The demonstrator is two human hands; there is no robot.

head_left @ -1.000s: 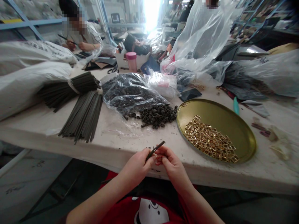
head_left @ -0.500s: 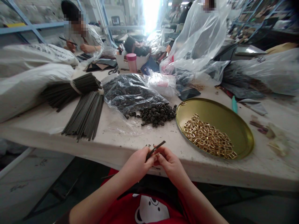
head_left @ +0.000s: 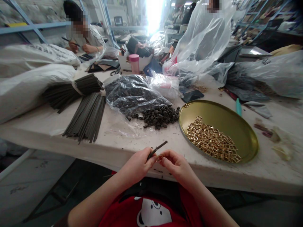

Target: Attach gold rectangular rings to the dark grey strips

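Observation:
My left hand (head_left: pixel 141 161) is closed on a dark strip (head_left: pixel 158 148) that points up and right, near the table's front edge. Just to its right, the fingertips of my right hand (head_left: pixel 174 161) pinch a small gold buckle (head_left: pixel 159 158), which lies close to the left fingertips. More gold buckles (head_left: pixel 210 138) are heaped on a round gold tray (head_left: pixel 233 121) to the right. Small black loops (head_left: pixel 159 116) spill in a pile beyond my hands, beside a clear plastic bag (head_left: pixel 134 91) full of dark pieces.
Two bundles of dark strips (head_left: pixel 86 116) lie at the left near white sacks (head_left: pixel 30 85). A pink-lidded jar (head_left: pixel 134 64), a black flat piece (head_left: pixel 193 95) and a teal tool (head_left: pixel 238 107) are farther back. Across the table, a person (head_left: pixel 82 41) works with both hands.
My hands have moved slightly apart, the right one shifting to the right, and the gold buckle between the fingertips shows more clearly. The dark strip remains in my left hand.

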